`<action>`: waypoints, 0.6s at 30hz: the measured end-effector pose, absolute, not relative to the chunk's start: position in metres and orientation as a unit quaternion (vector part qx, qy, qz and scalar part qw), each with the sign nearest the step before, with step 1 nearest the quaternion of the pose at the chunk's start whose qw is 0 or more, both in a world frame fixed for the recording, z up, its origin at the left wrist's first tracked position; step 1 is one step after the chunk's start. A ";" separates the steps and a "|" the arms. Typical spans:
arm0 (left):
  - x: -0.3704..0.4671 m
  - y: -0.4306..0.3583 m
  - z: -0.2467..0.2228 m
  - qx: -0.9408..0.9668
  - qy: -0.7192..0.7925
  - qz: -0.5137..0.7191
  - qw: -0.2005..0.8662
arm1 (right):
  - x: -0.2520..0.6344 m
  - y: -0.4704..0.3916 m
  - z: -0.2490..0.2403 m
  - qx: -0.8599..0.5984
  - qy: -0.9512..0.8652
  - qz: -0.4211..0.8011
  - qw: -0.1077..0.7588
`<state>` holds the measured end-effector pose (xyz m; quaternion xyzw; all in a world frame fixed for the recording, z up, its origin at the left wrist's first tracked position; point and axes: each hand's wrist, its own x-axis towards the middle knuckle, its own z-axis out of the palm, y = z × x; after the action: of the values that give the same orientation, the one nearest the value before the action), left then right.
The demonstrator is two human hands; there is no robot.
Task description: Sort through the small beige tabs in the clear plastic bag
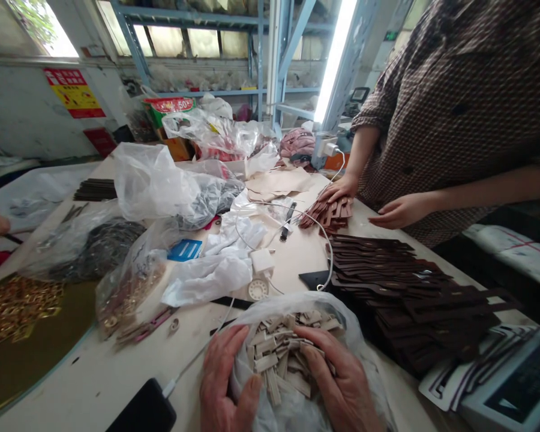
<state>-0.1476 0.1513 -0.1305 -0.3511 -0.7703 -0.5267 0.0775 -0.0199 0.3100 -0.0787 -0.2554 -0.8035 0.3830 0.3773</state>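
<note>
At the table's near edge sits a clear plastic bag (357, 336), its mouth spread wide. Inside is a heap of short beige flat strips (276, 345), possibly leather or card. My left hand (227, 378) wraps the bag's left side, thumb on the near side and fingers on the far side. My right hand (342, 375) reaches over the bag's right rim, its thumb and fingers bent around some of the strips. Part of those fingertips is hidden among the pieces. Left of the bag lies a black phone (144, 409) with a white cable plugged in.
Dark brown strap pieces (400, 294) lie stacked at right, beside a grey device (517, 384). Across the table a person in a checked shirt (459, 114) has one hand on reddish-brown pieces (328, 213). Gold metal fittings (18, 306) and plastic bags (144, 180) lie left.
</note>
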 end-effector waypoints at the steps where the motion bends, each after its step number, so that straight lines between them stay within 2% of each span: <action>1: -0.148 0.151 -0.130 -0.349 -0.769 -0.530 0.076 | -0.020 0.310 -0.079 -0.265 -0.802 0.382 0.376; 7: -0.147 0.150 -0.127 -0.328 -0.759 -0.556 0.078 | -0.016 0.307 -0.086 -0.263 -0.817 0.310 0.410; 10: -0.149 0.149 -0.123 -0.341 -0.752 -0.550 0.127 | -0.014 0.307 -0.091 -0.226 -0.843 0.250 0.419; 14: -0.155 0.144 -0.117 -0.423 -0.715 -0.510 0.221 | -0.012 0.304 -0.095 -0.214 -0.822 0.267 0.456; 18: -0.158 0.140 -0.109 -0.475 -0.670 -0.528 0.217 | -0.012 0.298 -0.096 -0.242 -0.789 0.284 0.488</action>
<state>-0.1579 0.1397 -0.1091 -0.4746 -0.6697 -0.5282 0.2172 -0.0120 0.2977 -0.0960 -0.2416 -0.7893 0.2843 0.4877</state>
